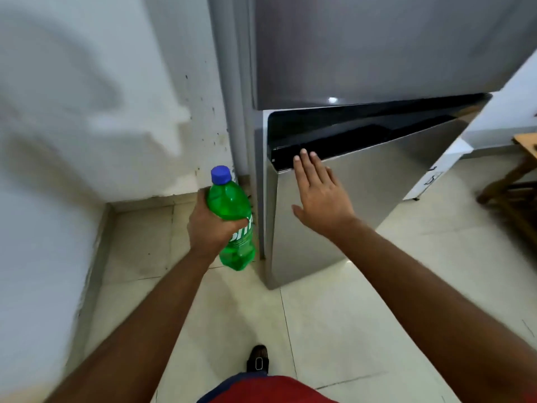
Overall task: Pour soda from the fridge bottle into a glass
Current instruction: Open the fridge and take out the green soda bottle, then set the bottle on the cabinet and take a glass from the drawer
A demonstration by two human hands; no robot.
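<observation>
A green soda bottle (232, 205) with a blue cap stands upright in my left hand (207, 225), which is wrapped around its middle, left of the fridge. My right hand (321, 193) lies flat and open against the front of the lower fridge door (377, 184), fingertips at the door's top edge. The steel door stands slightly ajar, with a dark gap along its top. The upper fridge door (377, 48) is shut. No glass is in view.
A stained white wall (101, 112) stands at the left, close to the fridge side. Pale floor tiles (334, 315) spread below. A wooden piece of furniture (520, 193) sits at the right edge. My foot in a dark sandal (258, 359) is on the floor.
</observation>
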